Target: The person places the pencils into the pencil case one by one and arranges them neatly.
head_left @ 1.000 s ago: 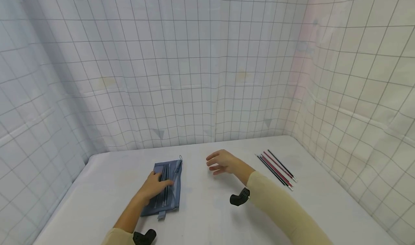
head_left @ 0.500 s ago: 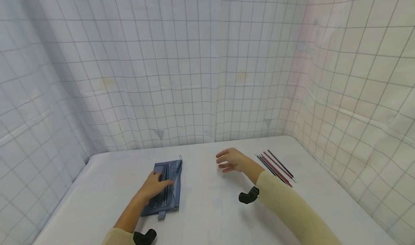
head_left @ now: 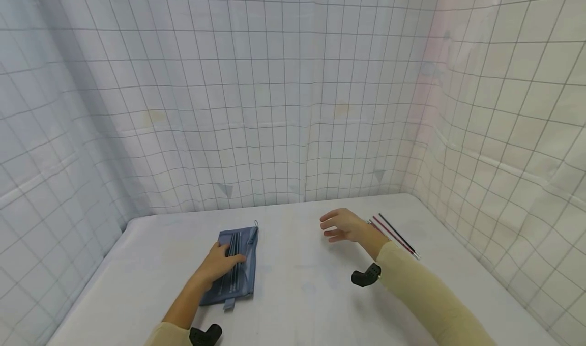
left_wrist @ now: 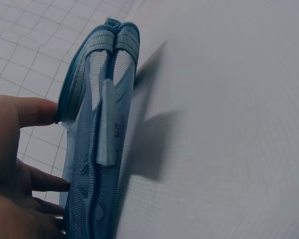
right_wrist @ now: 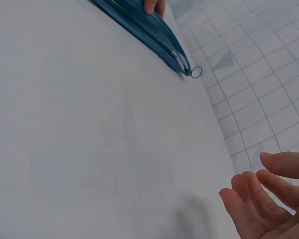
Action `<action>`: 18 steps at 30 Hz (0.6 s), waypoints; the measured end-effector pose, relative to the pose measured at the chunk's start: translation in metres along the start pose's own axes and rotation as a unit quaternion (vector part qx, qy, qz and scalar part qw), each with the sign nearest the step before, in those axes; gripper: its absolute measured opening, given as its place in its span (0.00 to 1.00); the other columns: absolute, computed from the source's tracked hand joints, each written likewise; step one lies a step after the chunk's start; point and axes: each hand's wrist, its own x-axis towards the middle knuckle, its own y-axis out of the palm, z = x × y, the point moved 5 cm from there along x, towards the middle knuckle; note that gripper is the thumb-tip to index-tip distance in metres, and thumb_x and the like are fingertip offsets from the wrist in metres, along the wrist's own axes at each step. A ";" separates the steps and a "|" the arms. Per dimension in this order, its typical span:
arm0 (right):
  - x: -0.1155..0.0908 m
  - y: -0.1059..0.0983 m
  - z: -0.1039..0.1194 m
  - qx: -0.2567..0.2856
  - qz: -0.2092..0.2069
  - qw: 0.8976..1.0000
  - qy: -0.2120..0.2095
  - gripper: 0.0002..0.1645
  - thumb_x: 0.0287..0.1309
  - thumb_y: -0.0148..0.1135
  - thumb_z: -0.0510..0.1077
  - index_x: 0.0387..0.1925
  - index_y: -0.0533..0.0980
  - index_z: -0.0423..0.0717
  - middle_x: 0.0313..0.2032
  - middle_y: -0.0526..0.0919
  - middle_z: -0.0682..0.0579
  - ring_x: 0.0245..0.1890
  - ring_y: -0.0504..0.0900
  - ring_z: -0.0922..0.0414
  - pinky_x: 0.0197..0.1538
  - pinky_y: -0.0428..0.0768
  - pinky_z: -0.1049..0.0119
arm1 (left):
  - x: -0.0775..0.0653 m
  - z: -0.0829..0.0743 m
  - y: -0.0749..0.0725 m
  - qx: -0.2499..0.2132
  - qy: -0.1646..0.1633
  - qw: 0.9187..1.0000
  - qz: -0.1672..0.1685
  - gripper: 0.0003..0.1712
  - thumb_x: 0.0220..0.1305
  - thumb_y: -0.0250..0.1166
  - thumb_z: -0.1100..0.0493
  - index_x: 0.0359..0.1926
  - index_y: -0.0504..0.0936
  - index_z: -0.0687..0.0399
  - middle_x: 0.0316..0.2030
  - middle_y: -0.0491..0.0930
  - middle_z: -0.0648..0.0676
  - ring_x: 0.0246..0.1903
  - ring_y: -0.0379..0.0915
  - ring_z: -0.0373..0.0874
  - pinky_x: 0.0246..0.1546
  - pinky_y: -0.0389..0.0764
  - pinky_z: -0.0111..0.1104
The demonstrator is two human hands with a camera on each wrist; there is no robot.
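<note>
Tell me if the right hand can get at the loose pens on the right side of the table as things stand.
Probably yes. The right hand hovers open and holds nothing, just left of the loose pens, which lie uncovered on the table. Nothing stands between them.

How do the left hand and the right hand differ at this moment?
The left hand rests flat on the blue pencil pouch; the right hand hangs above the table, touching nothing. The left is near the pouch's pens; the right is beside the loose pens. Both have relaxed fingers.
</note>
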 end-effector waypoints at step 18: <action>-0.009 -0.048 -0.006 -0.010 -0.026 1.000 0.004 0.26 0.69 0.65 0.35 0.65 0.73 0.30 0.55 0.81 0.38 0.57 0.81 0.38 0.48 0.86 0.54 | 0.000 -0.001 0.000 0.009 0.000 1.000 -0.004 0.49 0.70 0.64 0.48 0.73 0.55 0.83 0.73 0.39 0.85 0.71 0.39 0.83 0.65 0.56 0.71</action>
